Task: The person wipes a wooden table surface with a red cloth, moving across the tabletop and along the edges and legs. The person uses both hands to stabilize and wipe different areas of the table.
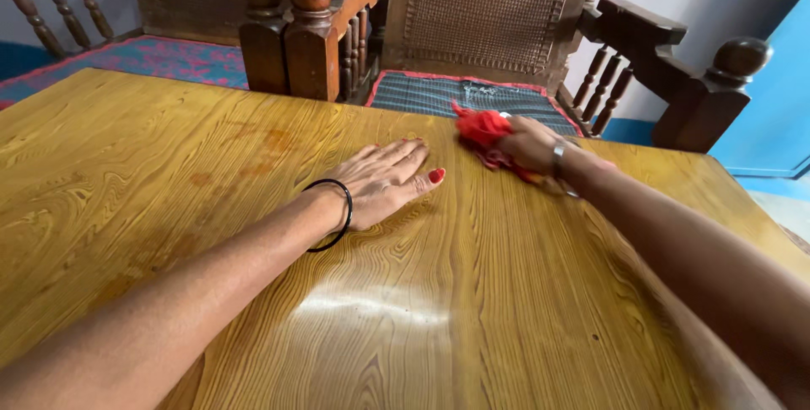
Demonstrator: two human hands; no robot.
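Both hands on table (pixel 472 292): left hand (pixel 384 180) flat, right hand (pixel 530 144) clutching red cloth (pixel 483 130).

Chairs (pixel 472 22) behind table (pixel 472 292)

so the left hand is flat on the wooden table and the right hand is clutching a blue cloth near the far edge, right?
Not quite: the cloth is red, not blue. The head view shows the right hand clutching it near the far edge of the wooden table, and the left hand does lie flat on the table.
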